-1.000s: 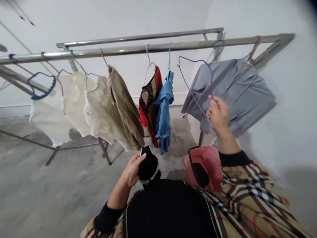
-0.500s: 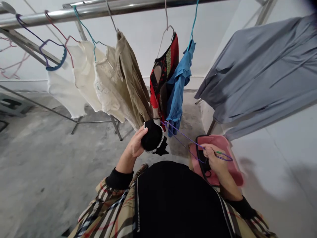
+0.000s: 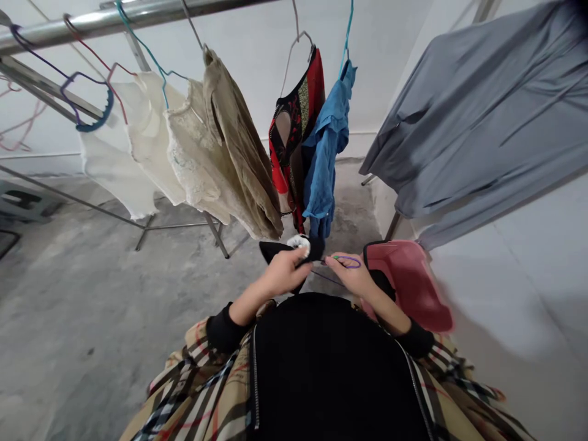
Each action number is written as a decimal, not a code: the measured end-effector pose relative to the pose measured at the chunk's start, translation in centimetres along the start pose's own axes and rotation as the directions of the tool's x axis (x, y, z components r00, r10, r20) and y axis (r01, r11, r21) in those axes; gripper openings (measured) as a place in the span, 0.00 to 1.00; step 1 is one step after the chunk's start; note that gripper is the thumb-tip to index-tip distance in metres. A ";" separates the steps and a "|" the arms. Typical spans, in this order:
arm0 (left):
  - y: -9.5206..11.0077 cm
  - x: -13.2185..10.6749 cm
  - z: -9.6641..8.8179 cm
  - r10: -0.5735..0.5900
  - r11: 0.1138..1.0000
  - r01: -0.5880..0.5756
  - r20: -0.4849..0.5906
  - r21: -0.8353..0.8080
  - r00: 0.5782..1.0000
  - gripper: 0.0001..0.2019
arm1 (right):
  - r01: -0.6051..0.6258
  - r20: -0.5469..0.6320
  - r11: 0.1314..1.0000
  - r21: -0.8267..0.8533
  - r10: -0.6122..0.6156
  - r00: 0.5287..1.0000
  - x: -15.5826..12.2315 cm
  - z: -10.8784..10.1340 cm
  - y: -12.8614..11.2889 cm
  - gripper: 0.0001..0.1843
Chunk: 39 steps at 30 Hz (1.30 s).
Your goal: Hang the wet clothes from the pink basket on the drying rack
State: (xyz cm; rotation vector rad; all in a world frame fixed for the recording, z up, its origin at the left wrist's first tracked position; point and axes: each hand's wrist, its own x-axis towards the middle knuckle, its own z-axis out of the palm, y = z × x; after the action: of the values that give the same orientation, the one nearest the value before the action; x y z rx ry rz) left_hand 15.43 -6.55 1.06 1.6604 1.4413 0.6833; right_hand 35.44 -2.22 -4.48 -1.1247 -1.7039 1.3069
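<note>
A small black garment with white trim is pinched in my left hand, in front of my waist. Its exact kind is hard to make out. My right hand grips a purple wire hanger by its hook end, close beside my left hand. Most of the hanger's body is hidden behind the hands and the black cloth. Just beyond the hands hang a blue garment and a red and black patterned garment.
A metal rail crosses the top left, carrying cream tops and a khaki garment. A grey garment hangs at the right. Below it stands a pink basin by the white wall. A grey stool is at far left.
My right hand has moved left and brought the hanger up to the black garment. My left hand has shifted right, turning the garment so its white-trimmed opening faces up.
</note>
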 end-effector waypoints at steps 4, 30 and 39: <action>1.0 -0.5 0.5 0.091 0.693 -0.121 0.080 0.711 0.993 0.10 | -0.002 -0.031 0.995 0.100 0.005 0.999 0.9 1.8 0.2 0.22; 1.3 -2.1 -3.4 0.413 0.597 -0.027 -0.278 0.802 0.867 0.12 | -0.220 -0.463 0.925 0.308 0.348 0.815 0.0 2.4 11.8 0.18; 2.0 -1.6 -2.8 0.515 0.561 -0.237 -0.109 0.793 0.850 0.11 | -0.102 -0.031 0.970 0.222 0.112 0.993 6.6 3.9 9.9 0.16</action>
State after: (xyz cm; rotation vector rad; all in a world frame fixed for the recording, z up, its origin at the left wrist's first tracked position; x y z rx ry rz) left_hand 13.83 -7.46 4.40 2.7034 1.7612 0.6456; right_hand 31.58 3.60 -14.88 -1.1178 -1.4435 1.4871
